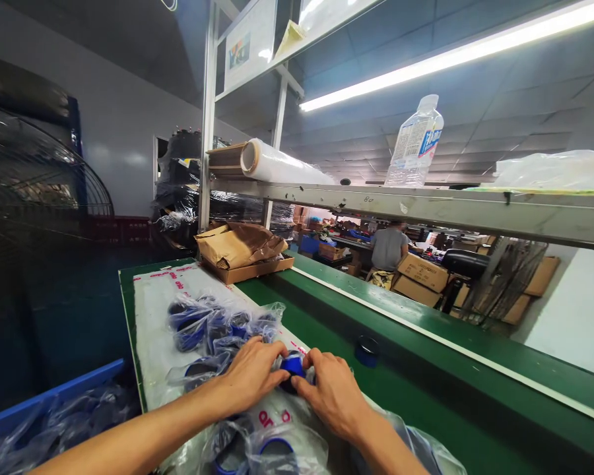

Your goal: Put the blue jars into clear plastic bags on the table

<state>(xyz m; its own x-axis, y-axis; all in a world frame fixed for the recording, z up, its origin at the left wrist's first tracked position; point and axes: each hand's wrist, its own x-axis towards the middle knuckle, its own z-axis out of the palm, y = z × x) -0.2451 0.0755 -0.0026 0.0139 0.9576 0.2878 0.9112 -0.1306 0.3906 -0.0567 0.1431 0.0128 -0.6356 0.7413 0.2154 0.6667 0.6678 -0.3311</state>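
Note:
Between my hands is a blue ring-like part with a dark face, at the middle of the bench. My left hand pinches its left side with thumb and fingers. On its other side, my right hand grips it the same way. Several similar blue parts in clear plastic bags lie on the white sheet beyond my left hand. Nearer to me are more bagged blue rings. A single dark blue cap-like part stands unwrapped on the green surface, right of my hands.
A shallow carton with brown paper sits at the bench's far end. Above the bench, a shelf holds a film roll and a plastic bottle. A blue crate of bagged parts stands at left. A person sits in the background.

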